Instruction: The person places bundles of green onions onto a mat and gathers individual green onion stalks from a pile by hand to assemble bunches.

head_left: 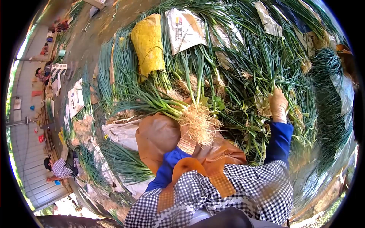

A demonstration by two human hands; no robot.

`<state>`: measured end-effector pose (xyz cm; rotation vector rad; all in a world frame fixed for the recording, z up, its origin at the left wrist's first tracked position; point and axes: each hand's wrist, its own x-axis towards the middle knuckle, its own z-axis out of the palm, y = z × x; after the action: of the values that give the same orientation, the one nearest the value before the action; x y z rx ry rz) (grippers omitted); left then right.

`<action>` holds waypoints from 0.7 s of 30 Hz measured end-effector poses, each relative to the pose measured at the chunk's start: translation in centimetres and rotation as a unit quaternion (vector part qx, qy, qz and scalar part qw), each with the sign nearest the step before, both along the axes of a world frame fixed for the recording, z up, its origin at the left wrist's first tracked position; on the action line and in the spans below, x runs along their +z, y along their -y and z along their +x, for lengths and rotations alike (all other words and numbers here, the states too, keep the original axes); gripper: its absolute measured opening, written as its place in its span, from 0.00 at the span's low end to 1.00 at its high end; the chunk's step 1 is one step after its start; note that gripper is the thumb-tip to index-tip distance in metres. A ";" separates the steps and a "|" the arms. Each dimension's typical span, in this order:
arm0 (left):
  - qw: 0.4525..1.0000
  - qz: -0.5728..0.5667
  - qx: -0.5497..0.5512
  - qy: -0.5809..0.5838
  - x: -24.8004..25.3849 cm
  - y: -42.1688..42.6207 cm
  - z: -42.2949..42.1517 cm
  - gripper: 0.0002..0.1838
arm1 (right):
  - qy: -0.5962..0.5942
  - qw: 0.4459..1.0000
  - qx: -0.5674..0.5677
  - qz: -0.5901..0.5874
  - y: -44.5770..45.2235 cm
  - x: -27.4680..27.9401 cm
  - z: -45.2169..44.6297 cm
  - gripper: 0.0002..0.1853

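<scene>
My left hand (185, 133) is closed round a bunch of green onions (169, 106) above the brown apron (154, 136) on my lap. The bunch's pale, stringy roots (199, 123) hide most of the fingers. Its green leaves point to the left. Farther right, my right hand (278, 102) reaches into the pile of green onions (247, 95), among leaves and yellowed stalks. Its fingers are bent, and what they hold, if anything, cannot be made out.
A yellow sack (148, 45) and a white printed sack (184, 30) lie over onion bundles ahead. More onions (123, 159) lie at my left on pale sheeting. Another person (61, 168) in a checked top is at the far left. Dark green bundles (330, 106) stand at the right.
</scene>
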<state>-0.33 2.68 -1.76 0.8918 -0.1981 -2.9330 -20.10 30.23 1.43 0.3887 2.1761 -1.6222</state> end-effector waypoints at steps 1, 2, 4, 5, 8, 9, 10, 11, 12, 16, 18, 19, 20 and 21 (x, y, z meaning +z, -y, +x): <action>1.000 0.000 -0.002 0.000 -0.2 0.1 0.1 0.18 | -0.076 0.989 0.111 0.053 2.4 -1.3 0.4 0.14; 1.000 0.001 -0.002 0.000 -0.1 0.1 0.2 0.18 | -0.170 0.956 0.209 0.113 4.8 -2.6 0.8 0.16; 1.000 -0.003 -0.001 0.007 -0.3 0.0 0.3 0.18 | -0.160 0.940 0.301 -0.020 11.2 -2.4 3.1 0.18; 1.000 -0.003 -0.003 0.009 -0.3 -0.1 0.4 0.18 | -0.036 0.938 0.312 -0.144 13.7 -4.1 4.4 0.17; 1.000 -0.005 0.000 0.016 -0.6 -0.3 0.8 0.18 | -0.103 0.918 0.379 -0.052 18.7 -5.2 7.7 0.14; 1.000 -0.006 -0.002 0.018 -0.8 -0.4 0.8 0.18 | -0.160 0.901 0.403 0.026 19.0 -3.7 8.4 0.14; 1.000 -0.008 -0.003 0.018 -0.9 -0.4 0.8 0.18 | -0.190 0.918 0.346 -0.044 19.1 -4.9 9.5 0.11; 1.000 -0.009 -0.003 0.016 -1.1 -0.3 0.7 0.18 | -0.236 0.907 0.340 -0.080 18.4 -5.2 9.9 0.10; 1.000 -0.008 0.000 0.014 -1.1 -0.3 0.5 0.18 | -0.255 0.889 0.373 -0.076 17.4 -4.8 9.8 0.10; 1.000 -0.003 0.013 0.001 -0.9 0.3 -0.1 0.18 | -0.300 0.824 0.473 -0.085 11.0 -0.5 10.2 0.11; 1.000 -0.003 0.011 0.000 -0.3 0.8 0.0 0.18 | -0.161 0.865 0.350 -0.321 6.8 -0.4 7.7 0.12; 1.000 -0.010 0.010 -0.004 -0.2 1.1 -0.1 0.18 | 0.075 0.907 0.282 -0.303 4.2 -0.1 4.9 0.16; 1.000 -0.012 0.007 -0.003 -0.2 1.1 0.0 0.18 | -0.001 0.966 0.242 -0.093 1.7 -2.6 1.7 0.17; 1.000 -0.011 0.007 -0.002 0.1 1.4 0.5 0.18 | -0.204 0.940 0.243 0.128 0.8 -4.5 0.0 0.16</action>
<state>0.12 1.30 -1.65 0.8818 -0.2224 -2.9132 -20.14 29.43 -3.09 -0.4338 2.5247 -1.2215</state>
